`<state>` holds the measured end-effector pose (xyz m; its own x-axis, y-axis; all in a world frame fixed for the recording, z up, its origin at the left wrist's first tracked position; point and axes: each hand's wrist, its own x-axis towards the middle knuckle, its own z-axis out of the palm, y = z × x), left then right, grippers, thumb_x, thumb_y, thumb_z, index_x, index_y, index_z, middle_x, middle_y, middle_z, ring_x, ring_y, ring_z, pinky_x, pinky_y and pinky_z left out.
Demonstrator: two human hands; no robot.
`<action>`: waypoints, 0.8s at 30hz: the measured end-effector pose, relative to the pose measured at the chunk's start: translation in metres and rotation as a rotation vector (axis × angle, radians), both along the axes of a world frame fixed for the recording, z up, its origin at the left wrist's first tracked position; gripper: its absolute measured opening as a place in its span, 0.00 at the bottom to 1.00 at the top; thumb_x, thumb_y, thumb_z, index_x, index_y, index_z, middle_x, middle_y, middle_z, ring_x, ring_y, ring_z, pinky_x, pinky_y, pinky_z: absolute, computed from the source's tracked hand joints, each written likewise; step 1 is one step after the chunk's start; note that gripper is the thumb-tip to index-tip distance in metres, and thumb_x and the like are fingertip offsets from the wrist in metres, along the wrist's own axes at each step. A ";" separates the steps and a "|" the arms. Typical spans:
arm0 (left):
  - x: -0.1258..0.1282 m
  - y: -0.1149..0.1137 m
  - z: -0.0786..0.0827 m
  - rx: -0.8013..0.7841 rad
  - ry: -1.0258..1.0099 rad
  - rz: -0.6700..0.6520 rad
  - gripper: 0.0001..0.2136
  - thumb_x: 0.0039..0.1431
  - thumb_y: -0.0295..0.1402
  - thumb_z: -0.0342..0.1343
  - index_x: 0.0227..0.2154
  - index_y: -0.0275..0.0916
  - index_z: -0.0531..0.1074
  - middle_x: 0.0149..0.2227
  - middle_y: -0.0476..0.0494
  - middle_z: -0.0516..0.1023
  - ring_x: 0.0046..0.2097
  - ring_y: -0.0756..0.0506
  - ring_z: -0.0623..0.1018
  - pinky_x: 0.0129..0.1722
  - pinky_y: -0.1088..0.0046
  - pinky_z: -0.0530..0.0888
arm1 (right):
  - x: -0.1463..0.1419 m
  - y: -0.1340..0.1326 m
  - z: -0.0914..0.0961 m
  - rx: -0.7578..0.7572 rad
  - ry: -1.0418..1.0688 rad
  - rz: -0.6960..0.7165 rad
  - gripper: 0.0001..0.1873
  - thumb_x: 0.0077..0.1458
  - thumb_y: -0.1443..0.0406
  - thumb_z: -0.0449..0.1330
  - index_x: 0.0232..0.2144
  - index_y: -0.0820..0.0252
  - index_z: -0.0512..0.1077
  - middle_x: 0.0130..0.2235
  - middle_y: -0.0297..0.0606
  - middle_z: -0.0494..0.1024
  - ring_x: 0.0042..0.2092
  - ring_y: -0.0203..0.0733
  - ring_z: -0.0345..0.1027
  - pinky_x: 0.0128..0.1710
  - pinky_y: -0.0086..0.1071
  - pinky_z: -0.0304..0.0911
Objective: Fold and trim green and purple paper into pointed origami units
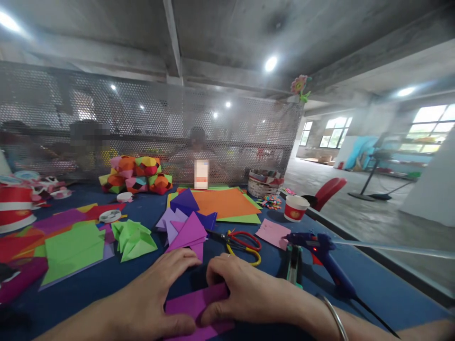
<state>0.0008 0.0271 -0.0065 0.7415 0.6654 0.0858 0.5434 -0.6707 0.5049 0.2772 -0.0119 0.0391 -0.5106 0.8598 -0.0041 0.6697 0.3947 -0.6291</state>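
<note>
A purple sheet of paper (pixel 194 303) lies on the blue table (pixel 359 279) right in front of me. My left hand (pixel 156 293) rests on its left side, fingers bent and pressing down on the sheet. My right hand (pixel 241 291) presses on its right side with curled fingers, the thumb on the paper's lower edge; a metal bangle (pixel 336 317) circles that wrist. Just beyond my hands lies a pile of folded purple triangles (pixel 186 227).
Folded green pieces (pixel 133 239), loose coloured sheets (pixel 71 246), orange paper (pixel 223 202), scissors (pixel 243 244), a blue glue gun (pixel 325 253), a red-and-white cup (pixel 295 208), a basket (pixel 265 182) and stacked paper balls (pixel 137 175) cover the table. A perforated screen (pixel 149 128) stands behind, with people beyond it.
</note>
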 end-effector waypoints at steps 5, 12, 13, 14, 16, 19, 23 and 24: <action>0.009 -0.009 0.006 0.016 -0.174 -0.042 0.19 0.69 0.48 0.70 0.57 0.47 0.83 0.61 0.38 0.86 0.62 0.33 0.84 0.65 0.54 0.81 | -0.006 -0.003 -0.001 -0.042 0.230 -0.086 0.16 0.57 0.65 0.79 0.34 0.55 0.73 0.29 0.24 0.71 0.32 0.36 0.63 0.32 0.29 0.55; 0.010 -0.002 -0.001 -0.046 -0.410 0.085 0.24 0.74 0.58 0.59 0.32 0.43 0.78 0.29 0.51 0.77 0.31 0.46 0.74 0.36 0.69 0.74 | -0.008 -0.010 -0.004 0.106 0.376 -0.019 0.10 0.64 0.59 0.71 0.34 0.56 0.77 0.31 0.30 0.78 0.33 0.38 0.66 0.33 0.31 0.59; 0.009 -0.001 -0.003 -0.055 -0.415 0.092 0.24 0.74 0.59 0.59 0.32 0.43 0.78 0.29 0.51 0.78 0.31 0.45 0.74 0.36 0.69 0.74 | -0.008 -0.010 -0.005 0.141 0.369 -0.011 0.10 0.64 0.61 0.69 0.32 0.56 0.75 0.30 0.30 0.77 0.32 0.38 0.65 0.33 0.31 0.58; 0.008 0.000 -0.004 -0.040 -0.417 0.092 0.23 0.74 0.58 0.59 0.33 0.43 0.78 0.30 0.50 0.79 0.32 0.45 0.75 0.36 0.69 0.75 | -0.009 -0.009 -0.007 0.174 0.359 -0.014 0.11 0.64 0.62 0.68 0.30 0.56 0.73 0.29 0.29 0.75 0.32 0.37 0.64 0.33 0.31 0.57; 0.007 -0.003 -0.004 0.069 -0.419 0.085 0.16 0.77 0.51 0.59 0.40 0.45 0.80 0.37 0.48 0.84 0.38 0.43 0.81 0.41 0.67 0.79 | -0.009 -0.008 -0.011 0.219 0.334 -0.044 0.13 0.62 0.64 0.66 0.27 0.55 0.69 0.27 0.28 0.72 0.30 0.36 0.62 0.32 0.32 0.54; 0.008 -0.011 0.000 0.379 -0.457 0.063 0.06 0.80 0.38 0.59 0.54 0.50 0.78 0.49 0.46 0.87 0.51 0.39 0.85 0.55 0.62 0.81 | -0.010 -0.006 -0.015 0.254 0.308 -0.083 0.15 0.60 0.67 0.66 0.25 0.54 0.63 0.26 0.26 0.67 0.29 0.35 0.59 0.30 0.31 0.51; 0.009 -0.023 0.008 0.618 -0.471 0.115 0.11 0.81 0.30 0.57 0.58 0.54 0.74 0.52 0.46 0.83 0.55 0.38 0.83 0.61 0.59 0.78 | -0.009 -0.005 -0.019 0.363 0.332 -0.081 0.16 0.60 0.68 0.64 0.26 0.53 0.61 0.26 0.27 0.68 0.29 0.36 0.59 0.31 0.31 0.53; 0.009 -0.025 0.009 0.653 -0.466 0.121 0.12 0.81 0.28 0.56 0.58 0.54 0.73 0.52 0.46 0.82 0.54 0.39 0.82 0.61 0.59 0.77 | -0.009 -0.005 -0.019 0.412 0.337 -0.076 0.16 0.61 0.68 0.64 0.26 0.53 0.62 0.27 0.29 0.69 0.29 0.37 0.60 0.32 0.32 0.54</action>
